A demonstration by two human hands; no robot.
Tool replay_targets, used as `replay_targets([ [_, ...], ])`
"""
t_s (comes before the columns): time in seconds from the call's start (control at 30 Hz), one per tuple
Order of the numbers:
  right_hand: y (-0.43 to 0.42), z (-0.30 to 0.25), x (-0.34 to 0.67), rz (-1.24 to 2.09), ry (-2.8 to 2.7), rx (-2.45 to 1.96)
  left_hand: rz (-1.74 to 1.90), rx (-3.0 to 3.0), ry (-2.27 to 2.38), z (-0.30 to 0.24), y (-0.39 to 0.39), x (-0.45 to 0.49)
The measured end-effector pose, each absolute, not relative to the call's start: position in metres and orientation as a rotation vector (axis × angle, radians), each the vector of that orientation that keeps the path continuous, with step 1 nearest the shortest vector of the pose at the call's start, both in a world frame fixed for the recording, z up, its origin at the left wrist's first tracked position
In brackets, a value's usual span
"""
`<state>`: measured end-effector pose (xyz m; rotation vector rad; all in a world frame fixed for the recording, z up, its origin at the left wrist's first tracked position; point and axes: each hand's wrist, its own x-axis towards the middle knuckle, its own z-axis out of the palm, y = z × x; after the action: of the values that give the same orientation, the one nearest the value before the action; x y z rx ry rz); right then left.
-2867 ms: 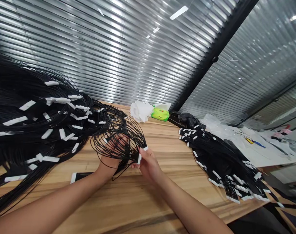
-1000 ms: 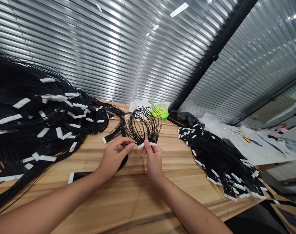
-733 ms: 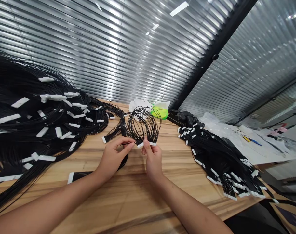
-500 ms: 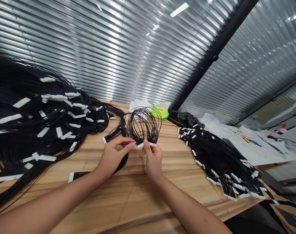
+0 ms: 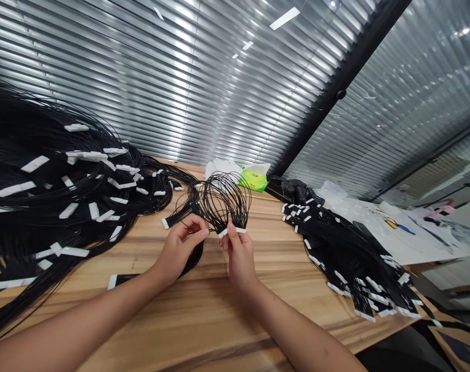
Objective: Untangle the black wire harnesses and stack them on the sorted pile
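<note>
My right hand [image 5: 240,256] grips the white connector [image 5: 240,230] of a looped black wire harness [image 5: 225,194], thumb on the near face. The harness wires arch up and away from the connector over the table. To the left, my left hand [image 5: 183,245] is closed in a pinch beside the connector's left end. A thin black wire seems to run to its fingertips, though its end is hidden. Behind that hand lies another bundle of black wires with a white connector [image 5: 165,223]. A further white connector [image 5: 112,281] lies by my left forearm.
A large heap of black wire harnesses [image 5: 99,191] with white connectors covers the left of the wooden table [image 5: 204,320]. Another pile [image 5: 335,248] lies on the right. At the back stand a green tissue pack [image 5: 253,178] and window blinds [image 5: 142,77]. Clear plastic and tools lie far right.
My left hand has drawn slightly left, away from the connector. My right hand, with the harness, has shifted a little left and the loops have tilted.
</note>
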<state>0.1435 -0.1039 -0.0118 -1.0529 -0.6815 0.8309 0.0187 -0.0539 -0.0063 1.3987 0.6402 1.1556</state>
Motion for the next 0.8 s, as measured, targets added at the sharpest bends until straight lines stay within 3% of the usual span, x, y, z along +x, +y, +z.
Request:
replay_targets([
  [0.23, -0.097, -0.003, 0.154, 0.950, -0.344, -0.913, 1.155, 1.398, 0.753, -0.011, -0.047, 0.023],
  [0.5, -0.099, 0.005, 0.151, 1.159, -0.292, -0.773, 1.238, 1.375, 0.890, -0.029, -0.035, 0.026],
  [0.8, -0.106, 0.007, 0.145, 1.407, -0.398, -0.734, 1.315, 1.054, 0.729, -0.026, -0.032, 0.025],
])
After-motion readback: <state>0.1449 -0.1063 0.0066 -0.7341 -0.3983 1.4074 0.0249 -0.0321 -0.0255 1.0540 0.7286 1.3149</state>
